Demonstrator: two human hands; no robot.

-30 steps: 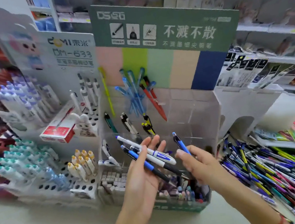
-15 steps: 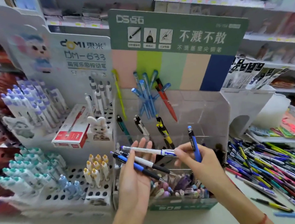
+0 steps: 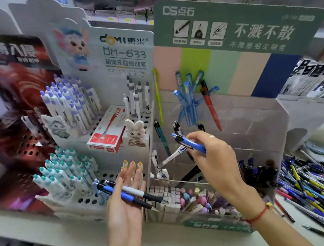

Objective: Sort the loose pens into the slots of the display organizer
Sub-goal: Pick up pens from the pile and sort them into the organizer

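My right hand point(image 3: 212, 155) pinches a blue pen point(image 3: 190, 143) and a white pen point(image 3: 171, 156) over the clear display organizer point(image 3: 255, 123). My left hand point(image 3: 125, 199) lies spread, palm up, carrying two more pens point(image 3: 128, 192). The loose pens point(image 3: 317, 185) lie heaped on the counter point(image 3: 172, 244) to the right.

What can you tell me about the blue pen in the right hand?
The blue pen is a slim plastic-looking click pen with a bright blue barrel and a dark clip near its upper end. The right hand pinches it, fingers curled round the barrel's lower part. It lies tilted, top end pointing up and left, over the clear organizer. A white pen is held beside it; its tip is hidden.
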